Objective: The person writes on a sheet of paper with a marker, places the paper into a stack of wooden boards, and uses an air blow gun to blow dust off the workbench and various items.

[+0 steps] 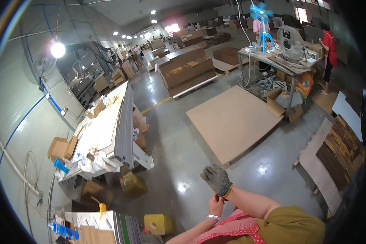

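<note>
My right hand (217, 182) is raised in front of me in a grey knitted work glove with a yellow-edged cuff. Its fingers are loosely stretched out and hold nothing. My left hand (216, 205) is bare, with a pale band (214, 217) at the wrist. Its fingers are closed at the glove's cuff (228, 191), just below the right palm; the fingertips are partly hidden. A red polka-dot apron (236, 227) covers my front.
Ahead lies a low stack topped by a brown board (236, 122). A white-topped workbench (97, 130) stands left, with yellow jerrycans (158, 224) near it. Wood-grain panels (337, 158) lie right. A table (280, 63) carries fans; a person in red (328, 49) stands beside it.
</note>
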Action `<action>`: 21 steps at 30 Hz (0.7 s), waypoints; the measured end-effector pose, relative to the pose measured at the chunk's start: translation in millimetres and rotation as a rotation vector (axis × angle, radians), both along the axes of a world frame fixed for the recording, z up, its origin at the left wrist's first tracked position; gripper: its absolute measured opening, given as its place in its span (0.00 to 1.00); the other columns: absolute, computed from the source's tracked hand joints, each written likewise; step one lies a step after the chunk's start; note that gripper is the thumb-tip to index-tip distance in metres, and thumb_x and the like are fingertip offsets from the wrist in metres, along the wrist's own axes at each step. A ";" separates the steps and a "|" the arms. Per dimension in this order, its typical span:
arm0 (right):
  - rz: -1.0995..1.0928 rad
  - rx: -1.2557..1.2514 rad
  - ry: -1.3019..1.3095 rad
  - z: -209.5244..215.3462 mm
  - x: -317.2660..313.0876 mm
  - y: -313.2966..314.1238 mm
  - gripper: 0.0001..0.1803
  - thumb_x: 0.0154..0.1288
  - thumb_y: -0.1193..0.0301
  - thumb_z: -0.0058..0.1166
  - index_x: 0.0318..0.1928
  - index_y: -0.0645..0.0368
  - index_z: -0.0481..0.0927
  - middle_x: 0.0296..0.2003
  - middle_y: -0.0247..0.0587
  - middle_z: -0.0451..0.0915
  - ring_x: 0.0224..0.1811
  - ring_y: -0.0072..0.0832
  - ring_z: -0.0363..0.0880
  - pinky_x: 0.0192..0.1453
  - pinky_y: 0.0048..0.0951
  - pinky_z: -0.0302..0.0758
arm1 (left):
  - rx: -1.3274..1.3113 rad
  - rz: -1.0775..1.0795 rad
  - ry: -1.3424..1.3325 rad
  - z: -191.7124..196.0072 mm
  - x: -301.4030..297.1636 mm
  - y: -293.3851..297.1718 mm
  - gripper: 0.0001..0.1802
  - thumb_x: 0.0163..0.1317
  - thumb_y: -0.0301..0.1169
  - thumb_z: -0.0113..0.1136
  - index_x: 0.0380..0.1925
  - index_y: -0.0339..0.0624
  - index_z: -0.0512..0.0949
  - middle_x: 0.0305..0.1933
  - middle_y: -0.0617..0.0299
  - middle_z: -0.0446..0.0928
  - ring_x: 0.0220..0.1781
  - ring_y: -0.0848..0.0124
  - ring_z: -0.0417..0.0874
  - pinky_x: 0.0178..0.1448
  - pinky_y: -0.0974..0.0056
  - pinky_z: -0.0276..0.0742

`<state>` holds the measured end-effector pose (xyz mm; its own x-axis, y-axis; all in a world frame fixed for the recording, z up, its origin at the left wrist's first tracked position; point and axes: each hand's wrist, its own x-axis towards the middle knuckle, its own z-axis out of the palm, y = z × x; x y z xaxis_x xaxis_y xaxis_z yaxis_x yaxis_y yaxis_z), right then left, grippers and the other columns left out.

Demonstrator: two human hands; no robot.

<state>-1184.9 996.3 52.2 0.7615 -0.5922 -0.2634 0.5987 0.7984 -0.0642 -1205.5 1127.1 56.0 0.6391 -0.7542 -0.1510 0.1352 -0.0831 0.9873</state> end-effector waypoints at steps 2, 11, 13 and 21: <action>-0.031 -0.137 -0.053 -5.0 43.0 -42.1 0.10 0.65 0.68 0.45 0.45 0.56 0.69 0.44 0.44 0.73 0.47 0.40 0.73 0.52 0.45 0.73 | 0.260 -0.314 -0.485 1.6 53.8 -34.0 0.14 0.60 0.35 0.51 0.35 0.33 0.75 0.26 0.46 0.77 0.26 0.58 0.78 0.31 0.60 0.71; 0.789 -0.497 -0.158 -17.8 259.8 -128.5 0.18 0.69 0.63 0.37 0.56 0.52 0.71 0.54 0.41 0.73 0.56 0.36 0.71 0.60 0.43 0.66 | 0.341 -0.748 -0.673 59.3 284.9 -132.2 0.16 0.57 0.40 0.53 0.27 0.35 0.73 0.23 0.44 0.73 0.25 0.56 0.77 0.30 0.57 0.70; 0.914 -0.546 -0.107 -54.6 318.1 -131.8 0.20 0.69 0.64 0.36 0.59 0.52 0.69 0.55 0.42 0.73 0.57 0.36 0.71 0.61 0.40 0.65 | 0.366 -0.822 -0.613 57.2 343.4 -134.7 0.17 0.60 0.42 0.49 0.37 0.41 0.76 0.34 0.47 0.78 0.38 0.53 0.80 0.42 0.59 0.74; 1.424 -2.313 0.664 -179.4 417.0 -333.8 0.31 0.59 0.49 0.43 0.55 0.60 0.70 0.55 0.49 0.71 0.57 0.44 0.69 0.63 0.40 0.62 | 0.831 -1.028 -0.729 11.1 659.1 -130.7 0.27 0.62 0.35 0.54 0.61 0.52 0.61 0.59 0.50 0.68 0.49 0.54 0.78 0.50 0.51 0.75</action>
